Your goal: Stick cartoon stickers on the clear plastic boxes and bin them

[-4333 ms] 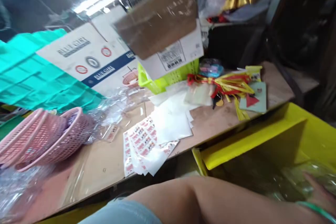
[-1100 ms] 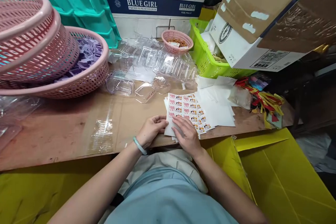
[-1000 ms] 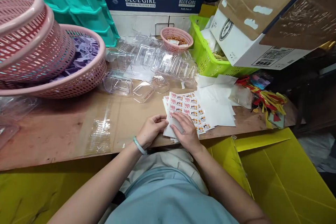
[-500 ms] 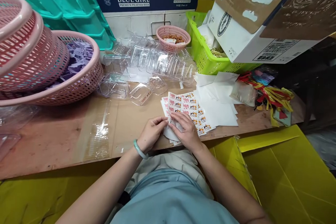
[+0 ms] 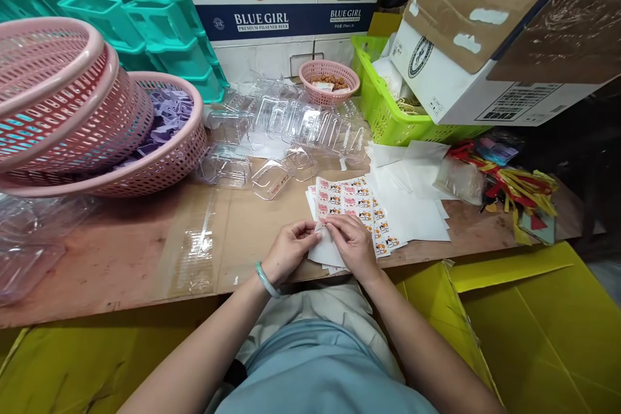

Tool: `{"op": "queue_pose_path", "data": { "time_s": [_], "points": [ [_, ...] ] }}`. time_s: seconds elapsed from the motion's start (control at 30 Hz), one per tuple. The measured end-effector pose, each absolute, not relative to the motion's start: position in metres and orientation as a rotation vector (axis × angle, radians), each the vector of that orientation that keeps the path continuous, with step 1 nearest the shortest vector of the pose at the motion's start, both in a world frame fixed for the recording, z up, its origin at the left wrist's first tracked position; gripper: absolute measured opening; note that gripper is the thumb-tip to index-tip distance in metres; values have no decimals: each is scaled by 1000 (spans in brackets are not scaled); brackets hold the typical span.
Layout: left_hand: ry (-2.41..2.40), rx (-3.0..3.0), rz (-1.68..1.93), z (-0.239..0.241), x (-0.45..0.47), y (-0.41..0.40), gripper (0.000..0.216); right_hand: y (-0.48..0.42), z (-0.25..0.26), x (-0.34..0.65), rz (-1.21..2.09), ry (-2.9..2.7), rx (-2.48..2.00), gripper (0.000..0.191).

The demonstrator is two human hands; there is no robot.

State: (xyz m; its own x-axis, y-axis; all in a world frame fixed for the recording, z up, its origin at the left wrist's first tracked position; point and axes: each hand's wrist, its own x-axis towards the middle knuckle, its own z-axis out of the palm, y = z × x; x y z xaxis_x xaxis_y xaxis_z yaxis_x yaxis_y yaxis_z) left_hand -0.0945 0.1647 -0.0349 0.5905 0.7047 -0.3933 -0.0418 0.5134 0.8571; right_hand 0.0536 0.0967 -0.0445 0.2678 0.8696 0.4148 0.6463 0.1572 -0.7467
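Observation:
A sheet of stickers printed with orange-and-white cats and red lettering lies on top of more such sheets near the table's front edge. Its near part, a blank white area, shows between my hands. My left hand, with a pale green bangle on its wrist, pinches the sheet with thumb and forefinger. Close beside it, the fingertips of my right hand are pressed together on the sheet as well. Whether a single sticker is between those fingertips is too small to tell.
Clear plastic boxes lie behind the sheets, before a small pink basket. White paper lies to the right, near red and yellow ribbons. Large pink baskets stand left; a green basket holds a tilted carton.
My right hand's fingers, earlier spread over the sheet, have drawn together into a pinch near my left fingertips. The whole view has shifted slightly, with things appearing lower and farther right.

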Motion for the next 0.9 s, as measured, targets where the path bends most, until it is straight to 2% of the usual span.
{"op": "queue_pose_path", "data": {
  "time_s": [0.1, 0.27, 0.5, 0.9],
  "points": [
    [840, 938, 486, -33, -97, 164, 32, 95, -45, 58, 260, -1489, -1567, 16],
    [863, 969, 450, -30, -98, 165, 26, 93, -42, 60, 337, -1624, -1540, 28],
    [789, 936, 444, -34, -98, 166, 24, 94, -42, 55, 308, -1553, -1537, 13],
    [817, 979, 435, -39, -93, 162, 32, 95, -42, 55, 471, -1218, -1557, 16]
  ]
}}
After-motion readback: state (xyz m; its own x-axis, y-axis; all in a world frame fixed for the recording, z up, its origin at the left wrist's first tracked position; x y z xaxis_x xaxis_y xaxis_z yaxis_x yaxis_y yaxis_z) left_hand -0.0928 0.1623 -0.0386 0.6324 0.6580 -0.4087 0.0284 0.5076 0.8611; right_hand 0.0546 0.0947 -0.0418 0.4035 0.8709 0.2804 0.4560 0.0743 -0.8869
